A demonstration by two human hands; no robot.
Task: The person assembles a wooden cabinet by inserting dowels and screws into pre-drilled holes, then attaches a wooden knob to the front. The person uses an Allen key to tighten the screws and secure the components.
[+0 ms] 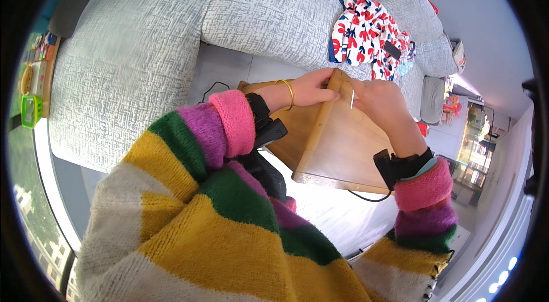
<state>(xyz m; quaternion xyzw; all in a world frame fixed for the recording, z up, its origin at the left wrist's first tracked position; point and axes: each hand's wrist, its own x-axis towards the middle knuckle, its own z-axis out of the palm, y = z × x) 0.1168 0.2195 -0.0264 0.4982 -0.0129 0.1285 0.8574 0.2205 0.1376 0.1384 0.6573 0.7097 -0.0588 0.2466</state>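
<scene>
A brown wooden piece of furniture (343, 142), with a rounded corner and flat panels, stands tilted in front of me. My left hand (313, 88) is closed around its far upper edge, thumb on the near side and fingers partly hidden behind the wood. At the same edge, just to the right, my right hand (380, 102) is pinched closed on a thin white stick (351, 100), which points down across the panel. The stick's exact kind is too small to tell. Both wrists carry black strapped devices.
A grey patterned sofa (269, 10) wraps around the far and left sides. On it lie a white garment with red and navy flowers (366, 30) and a dark phone (392, 50). A black cable (369, 199) hangs below the wood. Shelves with a green item (31, 110) stand far left.
</scene>
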